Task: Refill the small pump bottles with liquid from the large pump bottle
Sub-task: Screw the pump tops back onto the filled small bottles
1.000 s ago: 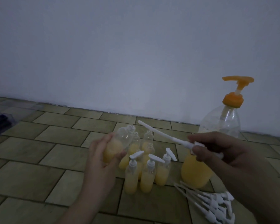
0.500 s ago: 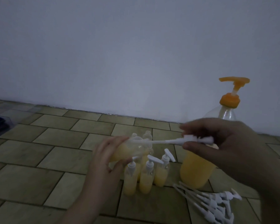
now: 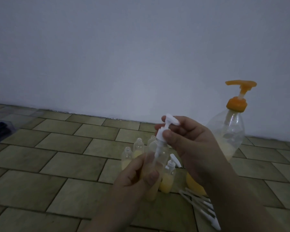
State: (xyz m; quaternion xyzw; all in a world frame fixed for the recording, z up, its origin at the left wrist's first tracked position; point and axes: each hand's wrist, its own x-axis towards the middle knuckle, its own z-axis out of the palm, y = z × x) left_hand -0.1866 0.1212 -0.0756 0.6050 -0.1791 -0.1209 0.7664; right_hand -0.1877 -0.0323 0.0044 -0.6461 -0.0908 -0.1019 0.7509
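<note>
My left hand (image 3: 137,180) grips a small clear bottle (image 3: 157,158) holding yellow liquid, upright in front of me. My right hand (image 3: 189,141) pinches a white pump head (image 3: 166,126) whose tube reaches down into that bottle's neck. Behind them several small bottles stand on the floor: open ones (image 3: 138,147) and a capped one (image 3: 168,176). The large clear bottle (image 3: 229,131) with an orange pump (image 3: 238,96) stands at the right, with yellow liquid low inside.
Several loose white pump heads (image 3: 203,208) lie on the tiled floor (image 3: 57,164) at lower right. A white wall (image 3: 124,56) rises behind. A dark transparent box (image 3: 0,129) sits at the far left edge.
The small bottle went from tilted to upright. The pump head swung from lying sideways to vertical, and its tube slid down into the bottle's neck.
</note>
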